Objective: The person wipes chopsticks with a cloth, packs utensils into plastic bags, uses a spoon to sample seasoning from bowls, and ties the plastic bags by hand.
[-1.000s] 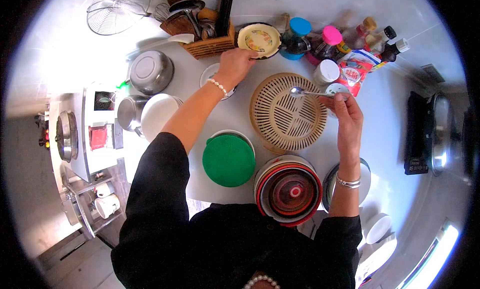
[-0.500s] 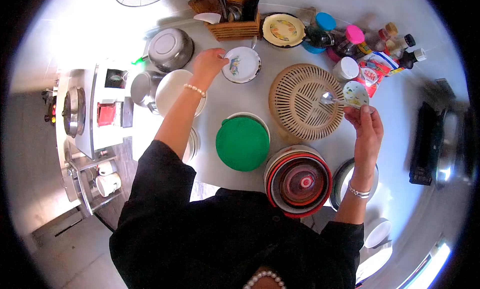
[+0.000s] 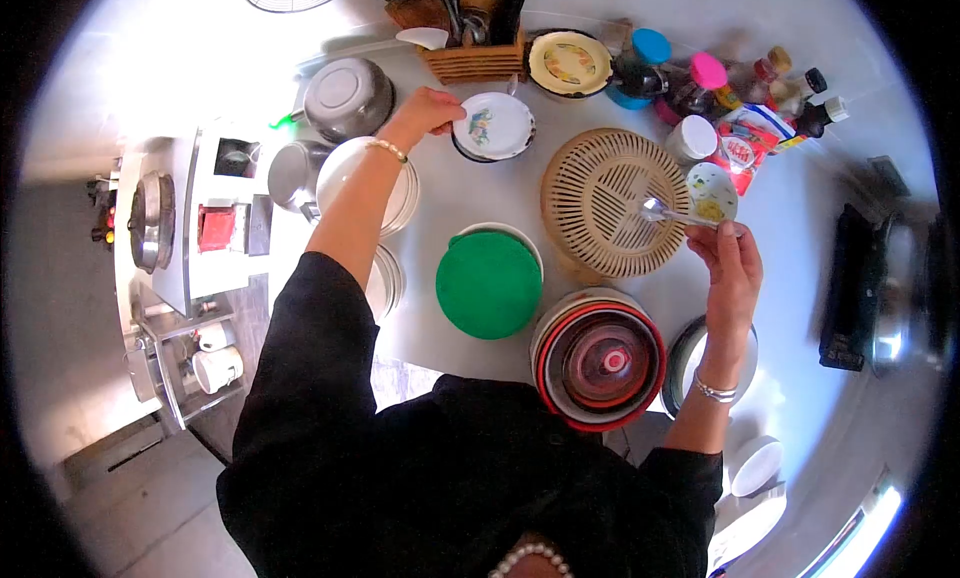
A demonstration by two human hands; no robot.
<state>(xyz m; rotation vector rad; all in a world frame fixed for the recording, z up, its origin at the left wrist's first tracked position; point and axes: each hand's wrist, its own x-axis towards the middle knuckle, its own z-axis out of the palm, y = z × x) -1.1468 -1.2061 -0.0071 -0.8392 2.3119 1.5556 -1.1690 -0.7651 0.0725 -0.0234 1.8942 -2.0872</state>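
Observation:
My left hand pinches the left rim of a white enamel plate with a flower print. The plate sits slightly askew, and a dark rim shows under its lower edge; what lies beneath is hidden. In my right hand is a metal spoon, held by the end of its handle, with its bowl over the edge of the beige slotted basket. Just beyond the right fingers stands a small patterned bowl with something yellow in it.
A green lid covers a container in the middle. Stacked bowls stand near my body. White plates and pots are at left. Behind are a wooden utensil rack, a yellow plate and several jars.
The white plate has shifted a little right and tilted, showing the dark rim beneath. My right hand has moved slightly down, and the spoon's handle now shows in front of the patterned bowl.

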